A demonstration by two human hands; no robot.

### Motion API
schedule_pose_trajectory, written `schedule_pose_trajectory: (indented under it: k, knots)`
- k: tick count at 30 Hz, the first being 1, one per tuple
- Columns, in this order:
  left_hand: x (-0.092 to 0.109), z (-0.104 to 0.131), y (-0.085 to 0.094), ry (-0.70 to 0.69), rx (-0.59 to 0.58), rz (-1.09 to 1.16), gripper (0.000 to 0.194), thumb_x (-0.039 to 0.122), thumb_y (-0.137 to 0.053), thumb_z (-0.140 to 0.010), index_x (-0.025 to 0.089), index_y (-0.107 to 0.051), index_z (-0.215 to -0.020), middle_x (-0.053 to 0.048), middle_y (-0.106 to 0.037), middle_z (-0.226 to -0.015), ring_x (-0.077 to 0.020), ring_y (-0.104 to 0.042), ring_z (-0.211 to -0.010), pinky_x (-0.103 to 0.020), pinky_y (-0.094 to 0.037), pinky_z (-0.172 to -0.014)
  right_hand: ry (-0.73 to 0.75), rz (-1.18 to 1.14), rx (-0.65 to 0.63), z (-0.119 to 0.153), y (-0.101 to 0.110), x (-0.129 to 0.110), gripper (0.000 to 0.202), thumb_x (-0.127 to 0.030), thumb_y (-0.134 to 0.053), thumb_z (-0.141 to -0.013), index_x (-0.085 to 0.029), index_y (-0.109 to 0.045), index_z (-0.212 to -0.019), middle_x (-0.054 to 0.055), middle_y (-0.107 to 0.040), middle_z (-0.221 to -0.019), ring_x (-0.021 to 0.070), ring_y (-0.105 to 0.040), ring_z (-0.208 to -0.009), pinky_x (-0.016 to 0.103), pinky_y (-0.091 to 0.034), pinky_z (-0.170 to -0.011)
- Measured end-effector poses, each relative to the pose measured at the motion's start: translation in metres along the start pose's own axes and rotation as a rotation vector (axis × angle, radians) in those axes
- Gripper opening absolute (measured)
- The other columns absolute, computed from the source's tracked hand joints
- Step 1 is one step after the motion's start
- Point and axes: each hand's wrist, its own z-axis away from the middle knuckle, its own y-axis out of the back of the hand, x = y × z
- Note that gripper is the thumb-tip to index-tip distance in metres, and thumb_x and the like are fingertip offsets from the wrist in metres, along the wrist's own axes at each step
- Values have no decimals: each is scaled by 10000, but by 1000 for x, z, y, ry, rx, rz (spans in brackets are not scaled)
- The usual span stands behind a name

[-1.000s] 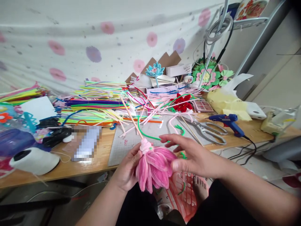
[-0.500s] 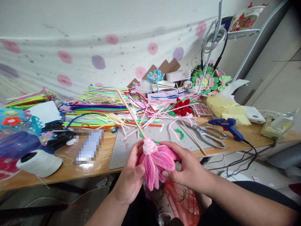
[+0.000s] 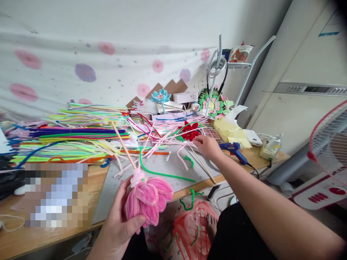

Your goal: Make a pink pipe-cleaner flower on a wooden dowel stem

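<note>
My left hand [image 3: 119, 220] is wrapped round a pink fuzzy pipe-cleaner flower [image 3: 149, 196], its petals facing down towards me. A thin wooden stick [image 3: 121, 141] rises from the flower's pale wrapped base. Over the table, my right hand [image 3: 207, 146] reaches out with fingers drawn together, beside a red flower [image 3: 189, 130] and loose pink pipe cleaners [image 3: 162, 140]. What its fingertips touch or hold is not clear. A long bent green pipe cleaner [image 3: 165, 174] lies on the grey cutting mat [image 3: 108, 202]. The scissors are mostly hidden by my right forearm.
Bundles of coloured pipe cleaners [image 3: 73, 133] cover the table's left. A blue glue gun [image 3: 234, 151] lies at the right edge, beyond my forearm. Below stands a red basket [image 3: 184, 224] with green scraps. A fan [image 3: 330, 144] stands at the right.
My right hand has let go of the flower and moved out over the table. The flower stays in my left hand. The view has swung right; a long green pipe cleaner now shows on the mat.
</note>
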Motion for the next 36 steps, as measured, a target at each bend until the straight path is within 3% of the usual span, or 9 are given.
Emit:
schedule_pose_trajectory:
  k: [5, 9, 15, 19, 22, 25, 28, 31, 36]
  knots:
    - [0, -2, 5, 29, 48, -58, 906, 311, -885, -464, 328, -527, -1296, -26, -630, -1256, -284, -555, -1165, -213, -534, -776, -111, 91, -63, -47, -1, 36, 287, -315, -556, -927, -177, -574, -1178, 82, -590, -1205, 205, -612, -1007, 409, -529, -849]
    - [3, -1, 6, 21, 88, -88, 892, 329, -876, -486, 326, -518, -1303, -25, -629, -1260, -268, -594, -1093, -188, -531, -671, -115, 37, -19, -71, -16, 31, 278, -312, -554, -928, -182, -585, -1171, 83, -587, -1218, 208, -610, -1008, 395, -531, -842]
    - [9, -3, 11, 40, 126, -149, 930, 340, -870, -476, 311, -501, -1329, -59, -650, -1206, -265, -647, -877, -219, -509, -504, 24, -166, 180, -95, -27, 12, 279, -302, -554, -929, -155, -581, -1165, 82, -619, -1148, 191, -634, -943, 380, -548, -794]
    - [9, -5, 16, 9, 157, -145, 919, 293, -864, -488, 283, -500, -1332, -59, -626, -1249, -301, -572, -1114, -216, -542, -646, 174, -222, 359, -74, -11, -6, 252, -209, -495, -913, -165, -685, -1074, 56, -703, -897, 186, -659, -782, 342, -539, -735]
    - [10, -6, 18, -15, 121, -133, 890, 290, -864, -500, 267, -516, -1319, -58, -600, -1290, -300, -510, -1213, -216, -525, -771, 330, -221, 471, -41, 8, -26, 237, -213, -553, -852, -202, -738, -1000, 64, -691, -908, 232, -630, -909, 387, -486, -845]
    - [13, -7, 18, -37, 31, -105, 867, 308, -858, -529, 262, -512, -1322, -68, -583, -1313, -292, -527, -1196, -238, -498, -840, 640, -76, 554, -3, 12, -50, 109, -249, -672, -777, -222, -765, -827, 94, -651, -911, 263, -592, -918, 417, -470, -810]
    - [15, -6, 16, -65, -68, -84, 848, 323, -862, -541, 268, -516, -1313, -69, -588, -1302, -290, -537, -1184, -268, -466, -906, 835, -144, 302, 31, -5, -73, 101, -196, -625, -836, -208, -724, -824, 79, -670, -899, 193, -627, -822, 312, -495, -703]
    - [14, -5, 16, -99, -181, -69, 830, 359, -855, -561, 277, -511, -1312, -71, -592, -1283, -301, -536, -1182, -308, -435, -954, 824, -325, 7, 54, -23, -90, 138, -177, -553, -900, -193, -689, -884, 22, -677, -728, 120, -625, -648, 219, -473, -600]
    - [12, -6, 23, -108, -382, -89, 843, 389, -829, -607, 258, -461, -1353, -93, -565, -1290, -317, -522, -1179, -351, -398, -991, 772, -420, -141, 66, -24, -101, 187, -210, -507, -929, -144, -672, -871, 33, -649, -727, 107, -588, -646, 199, -449, -594]
